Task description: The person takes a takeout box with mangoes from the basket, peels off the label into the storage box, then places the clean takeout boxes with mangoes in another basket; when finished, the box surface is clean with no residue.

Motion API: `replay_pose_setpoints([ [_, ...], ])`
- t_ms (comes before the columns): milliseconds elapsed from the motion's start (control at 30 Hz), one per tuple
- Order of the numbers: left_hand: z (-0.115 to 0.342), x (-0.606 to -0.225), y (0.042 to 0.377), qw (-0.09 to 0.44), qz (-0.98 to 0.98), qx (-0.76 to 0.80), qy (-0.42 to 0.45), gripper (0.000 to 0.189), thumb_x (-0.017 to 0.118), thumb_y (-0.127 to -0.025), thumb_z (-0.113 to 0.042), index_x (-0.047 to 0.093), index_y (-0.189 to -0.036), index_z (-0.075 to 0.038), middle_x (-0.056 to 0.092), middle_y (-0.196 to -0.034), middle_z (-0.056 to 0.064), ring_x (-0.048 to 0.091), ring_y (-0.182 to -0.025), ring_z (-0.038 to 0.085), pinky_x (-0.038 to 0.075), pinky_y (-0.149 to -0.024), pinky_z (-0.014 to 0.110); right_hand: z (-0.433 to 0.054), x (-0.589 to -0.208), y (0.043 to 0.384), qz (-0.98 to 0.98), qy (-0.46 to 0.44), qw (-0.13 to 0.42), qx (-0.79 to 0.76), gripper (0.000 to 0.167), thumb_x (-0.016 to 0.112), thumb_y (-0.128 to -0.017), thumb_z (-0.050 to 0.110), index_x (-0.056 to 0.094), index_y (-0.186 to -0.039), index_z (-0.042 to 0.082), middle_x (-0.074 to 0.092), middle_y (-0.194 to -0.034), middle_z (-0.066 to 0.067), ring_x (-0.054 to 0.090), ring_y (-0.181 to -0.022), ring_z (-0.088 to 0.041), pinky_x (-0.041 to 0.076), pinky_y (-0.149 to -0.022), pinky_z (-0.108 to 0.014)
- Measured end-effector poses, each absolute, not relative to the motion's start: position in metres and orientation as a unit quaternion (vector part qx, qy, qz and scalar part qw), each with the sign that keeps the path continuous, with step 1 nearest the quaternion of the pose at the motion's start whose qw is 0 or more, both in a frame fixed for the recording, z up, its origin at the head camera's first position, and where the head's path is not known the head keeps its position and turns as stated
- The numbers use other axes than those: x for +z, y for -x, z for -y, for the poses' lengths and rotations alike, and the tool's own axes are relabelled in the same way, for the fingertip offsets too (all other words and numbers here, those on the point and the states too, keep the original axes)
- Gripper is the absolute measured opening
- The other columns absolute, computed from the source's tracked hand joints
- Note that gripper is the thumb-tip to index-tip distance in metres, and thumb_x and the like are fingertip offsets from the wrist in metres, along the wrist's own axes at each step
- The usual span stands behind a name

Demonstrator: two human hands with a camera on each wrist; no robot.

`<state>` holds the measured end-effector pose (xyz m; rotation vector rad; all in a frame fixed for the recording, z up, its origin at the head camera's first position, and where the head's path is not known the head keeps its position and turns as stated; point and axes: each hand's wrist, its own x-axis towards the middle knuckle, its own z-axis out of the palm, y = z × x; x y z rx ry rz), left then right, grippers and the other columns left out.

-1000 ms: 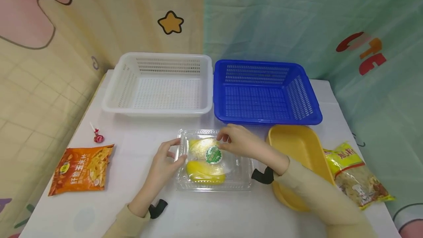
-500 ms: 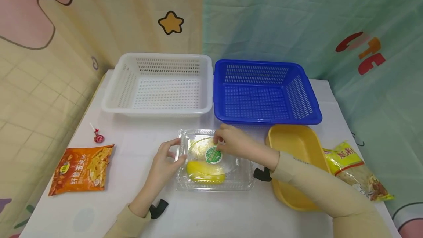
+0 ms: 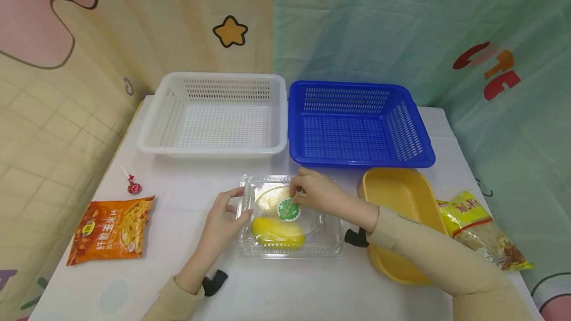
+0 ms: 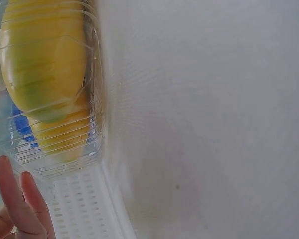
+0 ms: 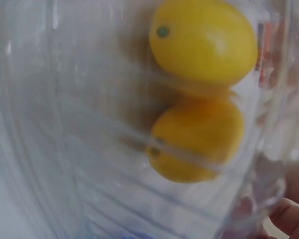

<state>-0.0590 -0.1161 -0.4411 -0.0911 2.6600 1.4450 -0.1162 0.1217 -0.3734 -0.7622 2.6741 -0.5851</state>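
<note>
A clear plastic clamshell box (image 3: 327, 244) stands closed on the white table, with two yellow mango-like fruits (image 3: 276, 237) inside. A round green-and-white sticker (image 3: 285, 212) sits on its lid. My left hand (image 3: 225, 217) holds the box's left side, thumb over the lid edge. In the left wrist view, the fingers (image 4: 12, 199) lie beside the box's end. My right hand (image 3: 318, 192) pinches the sticker's upper right edge, which looks slightly lifted. Through the blurred plastic, the right wrist view shows both fruits (image 5: 204, 45) and some fingers (image 5: 289, 219).
Behind the box stand a white basket (image 3: 223, 150) and a blue basket (image 3: 361, 162). A yellow tray (image 3: 397, 271) lies under the right forearm, beside a noodle bag (image 3: 482, 232). An orange snack bag (image 3: 111, 229) and a lollipop (image 3: 134, 186) lie at the left.
My right hand has moved slightly left and down onto the sticker's edge, its fingers drawing together there. The left hand and the box stay in place.
</note>
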Motion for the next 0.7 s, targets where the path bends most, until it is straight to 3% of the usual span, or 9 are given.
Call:
replay_pose_setpoints([
  [300, 0.1157, -0.4423, 0.0588, 0.055, -0.878, 0.475, 0.028, 0.057, 0.071, -0.086, -0.014, 0.051, -0.139, -0.009, 0.053, -0.138, 0.011, 0.057, -0.093, 0.023, 0.048, -0.069, 0.023, -0.1214, -0.3753, 0.1160, -0.928, 0.256, 0.159, -0.218, 0.012, 0.076, -0.084, 0.014, 0.064, -0.082, 0.015, 0.053, -0.085, 0.002, 0.051, -0.078, -0.012, 0.046, -0.070, -0.024],
  [700, 0.1150, -0.4399, 0.0584, 0.052, -0.878, 0.475, 0.030, 0.056, 0.072, -0.086, -0.014, 0.053, -0.138, -0.009, 0.054, -0.137, 0.011, 0.058, -0.093, 0.024, 0.048, -0.069, 0.023, -0.1240, -0.3803, 0.1162, -0.925, 0.275, 0.122, -0.233, 0.011, 0.070, -0.084, 0.010, 0.063, -0.078, 0.016, 0.055, -0.082, 0.003, 0.051, -0.076, -0.010, 0.046, -0.068, -0.020],
])
